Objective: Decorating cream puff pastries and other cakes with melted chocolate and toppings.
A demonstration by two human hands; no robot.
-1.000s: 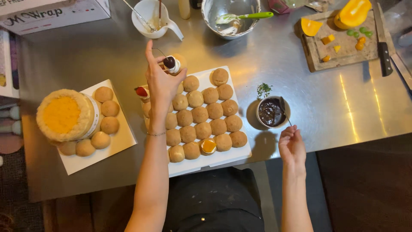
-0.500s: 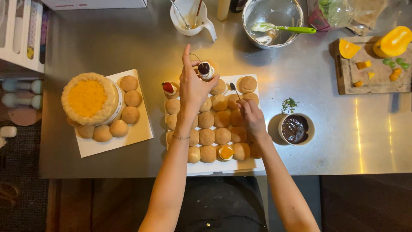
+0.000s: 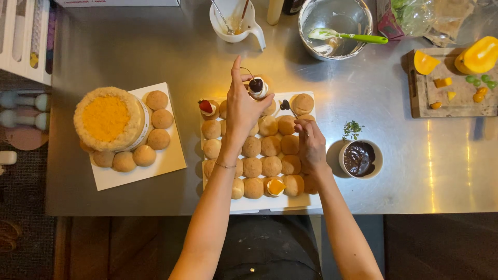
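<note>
A white board on the steel table carries several round tan puffs. My left hand reaches over its far edge, index finger pointing up, and grips a puff topped with white cream and a dark cherry. My right hand rests over the board's right side and pinches a small spoon with a dark tip above the back row. One puff at the back left has a strawberry. A puff in the front row has an orange topping.
A small bowl of dark chocolate sauce and a green herb sprig lie right of the board. At the left is an orange-topped cake ringed with puffs. At the back are a metal bowl with a green spatula, a white jug, and a cutting board with mango.
My right hand came from beside the chocolate bowl to over the board's back right, now holding the small spoon. My left hand stays on the cherry-topped puff.
</note>
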